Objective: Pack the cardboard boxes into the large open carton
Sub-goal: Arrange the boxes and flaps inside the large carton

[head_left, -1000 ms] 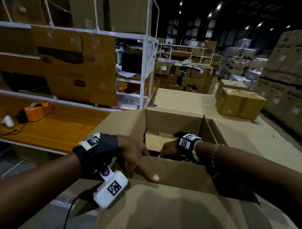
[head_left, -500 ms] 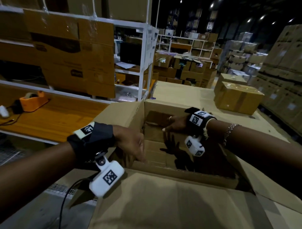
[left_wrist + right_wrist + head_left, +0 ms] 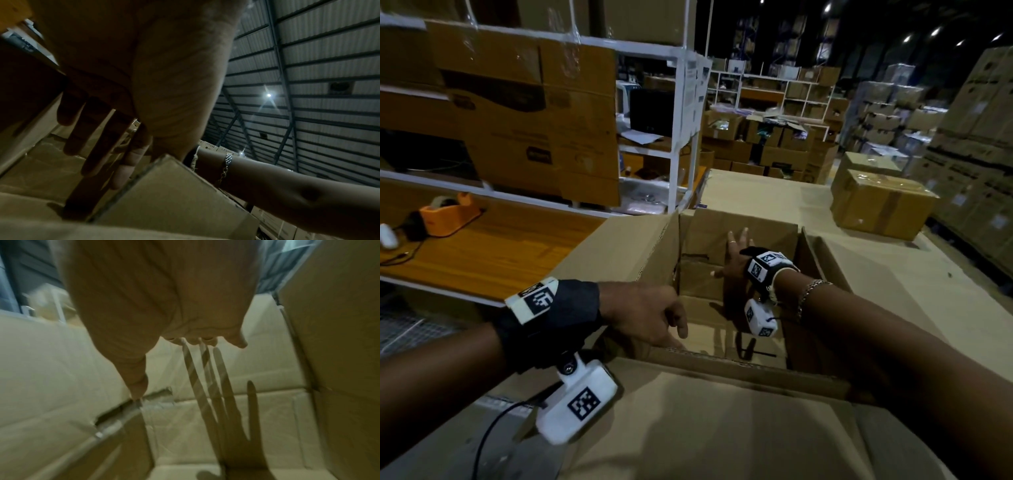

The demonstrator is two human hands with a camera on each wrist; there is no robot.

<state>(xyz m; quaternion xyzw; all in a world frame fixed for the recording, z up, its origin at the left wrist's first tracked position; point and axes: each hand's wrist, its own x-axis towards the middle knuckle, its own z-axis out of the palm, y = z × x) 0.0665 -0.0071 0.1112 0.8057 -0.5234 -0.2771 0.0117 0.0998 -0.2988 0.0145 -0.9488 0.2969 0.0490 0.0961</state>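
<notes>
The large open carton stands in front of me with its flaps folded out. My right hand reaches inside, fingers spread flat against the far wall, holding nothing. A torn slot in that wall sits by the thumb. My left hand hangs over the near left corner with straight fingers pointing down inside, empty. Flat cardboard with seams lies low in the carton; I cannot tell whether it is packed boxes or bottom flaps. Two taped cardboard boxes sit at the back right.
A white shelf rack with flattened cartons stands at the left, above an orange-topped bench carrying a tape dispenser. Cardboard sheets cover the surface right of the carton. Stacks of boxes fill the far background.
My right hand rose from low inside the carton to the far wall and spread its fingers. My left hand slid off the near wall's edge towards the left corner.
</notes>
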